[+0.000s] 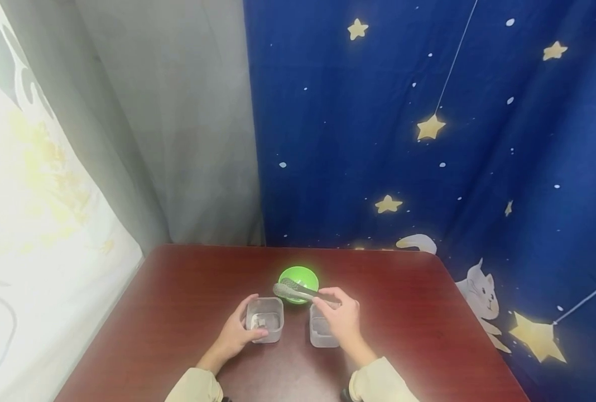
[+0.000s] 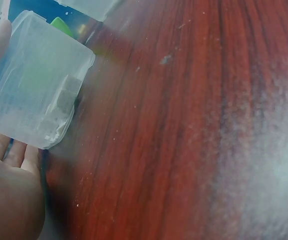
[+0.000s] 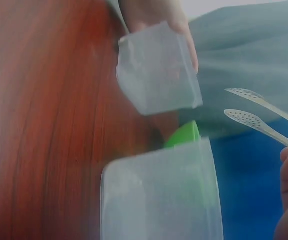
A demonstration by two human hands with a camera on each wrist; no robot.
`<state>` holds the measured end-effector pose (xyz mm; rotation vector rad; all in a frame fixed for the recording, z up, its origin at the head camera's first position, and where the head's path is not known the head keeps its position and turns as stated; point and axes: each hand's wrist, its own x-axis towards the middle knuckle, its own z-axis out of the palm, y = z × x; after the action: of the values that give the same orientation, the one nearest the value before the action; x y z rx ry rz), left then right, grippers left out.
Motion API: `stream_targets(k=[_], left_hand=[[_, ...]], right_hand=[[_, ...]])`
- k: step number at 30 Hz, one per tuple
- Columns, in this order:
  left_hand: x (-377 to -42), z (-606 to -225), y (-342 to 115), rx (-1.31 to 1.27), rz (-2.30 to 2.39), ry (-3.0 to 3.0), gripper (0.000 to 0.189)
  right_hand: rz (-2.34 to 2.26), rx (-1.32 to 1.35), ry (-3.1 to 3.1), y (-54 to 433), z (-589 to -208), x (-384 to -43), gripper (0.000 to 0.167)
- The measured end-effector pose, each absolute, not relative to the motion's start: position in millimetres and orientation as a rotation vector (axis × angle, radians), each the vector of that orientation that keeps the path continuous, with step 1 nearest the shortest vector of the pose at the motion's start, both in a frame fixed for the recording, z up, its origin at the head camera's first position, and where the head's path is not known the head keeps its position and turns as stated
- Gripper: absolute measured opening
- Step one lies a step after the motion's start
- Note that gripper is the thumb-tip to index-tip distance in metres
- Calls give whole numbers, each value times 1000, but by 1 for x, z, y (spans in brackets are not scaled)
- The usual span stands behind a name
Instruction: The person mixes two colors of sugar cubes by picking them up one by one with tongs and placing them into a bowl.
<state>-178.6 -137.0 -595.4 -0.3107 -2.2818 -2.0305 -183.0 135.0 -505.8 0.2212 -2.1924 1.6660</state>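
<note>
My left hand (image 1: 234, 334) grips the left side of a clear square plastic container (image 1: 274, 336), thumb at its near rim and fingers around its outer wall. A few small greyish-white pieces (image 2: 65, 97) lie in the bottom of it. Between the thumb and fingers of my right hand (image 1: 345, 319) are pale tongs (image 3: 247, 120) with perforated ends, held above the table and pointing left. Their two tips stand apart in the right wrist view. Under the right hand is a second clear container (image 1: 323, 339), partly hidden by it. A green bowl (image 1: 312, 274) sits behind, overlapped by the tongs in the head view.
Everything stands on a reddish-brown wooden table (image 1: 187, 296) with rounded far corners. A grey curtain (image 1: 177, 123) and a blue one with stars (image 1: 328, 123) hang behind its far edge. White patterned cloth (image 1: 42, 234) hangs along the left.
</note>
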Motion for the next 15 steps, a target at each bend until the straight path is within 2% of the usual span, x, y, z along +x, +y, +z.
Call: stream_targets(k=[9,15], left_hand=[[-179,-594,-135,-291,-2015,-2295,97],[-179,-591,-136,-273,-1992,-2332,98]], right_hand=[[1707,277,-2254,118,-502,-174,17],[1459,457,-2295,113,-509,-174,17]])
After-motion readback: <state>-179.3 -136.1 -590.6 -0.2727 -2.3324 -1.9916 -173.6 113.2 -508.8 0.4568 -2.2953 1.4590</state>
